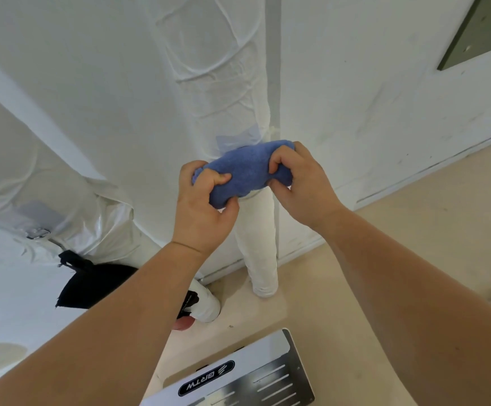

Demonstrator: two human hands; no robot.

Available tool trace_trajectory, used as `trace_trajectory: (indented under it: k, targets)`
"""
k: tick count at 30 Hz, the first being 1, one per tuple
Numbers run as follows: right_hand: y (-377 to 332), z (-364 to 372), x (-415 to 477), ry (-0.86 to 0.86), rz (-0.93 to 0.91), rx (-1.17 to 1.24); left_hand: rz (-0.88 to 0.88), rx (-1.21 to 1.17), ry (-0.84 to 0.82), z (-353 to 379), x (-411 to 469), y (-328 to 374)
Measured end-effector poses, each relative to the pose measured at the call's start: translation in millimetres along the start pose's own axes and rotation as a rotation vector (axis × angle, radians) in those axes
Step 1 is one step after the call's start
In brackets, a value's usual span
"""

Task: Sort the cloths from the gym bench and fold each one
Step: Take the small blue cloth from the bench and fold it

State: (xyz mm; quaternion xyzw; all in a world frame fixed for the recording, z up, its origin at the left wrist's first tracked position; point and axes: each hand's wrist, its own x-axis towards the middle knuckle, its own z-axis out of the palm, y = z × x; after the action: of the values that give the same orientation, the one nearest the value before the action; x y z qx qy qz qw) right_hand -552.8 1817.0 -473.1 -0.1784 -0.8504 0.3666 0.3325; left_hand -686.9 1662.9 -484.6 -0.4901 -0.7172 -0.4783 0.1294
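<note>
A bunched blue cloth [247, 171] is held up in the air between both hands, in front of a white wrapped post. My left hand [203, 209] grips its lower left end, thumb on top and fingers curled under. My right hand [300, 186] grips the upper right end with curled fingers. A black cloth [91, 285] lies draped on white wrapped equipment at lower left, partly hidden behind my left forearm.
White plastic-wrapped gym frame parts [258, 250] stand against the white wall. A white and metal plate with a black logo [238, 376] sits at the bottom. Beige floor [414, 244] spreads to the right. A small pink object [184, 323] lies by the wrapped tube.
</note>
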Motion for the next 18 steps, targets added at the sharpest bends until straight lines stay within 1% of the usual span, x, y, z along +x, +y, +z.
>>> trace_trajectory:
  k: [3,7,12,18]
  targets:
    - [-6,-1,-4,-0.026,-0.031,0.025,-0.032,-0.017,0.061,2,4,10]
    - [-8,-4,0,0.000,-0.029,0.007,-0.060,0.014,0.079,-1,15,13]
    - [-1,3,8,0.030,-0.023,-0.079,-0.098,0.022,0.072,4,21,9]
    - [5,3,8,-0.010,-0.032,-0.025,-0.092,-0.019,0.026,6,17,2]
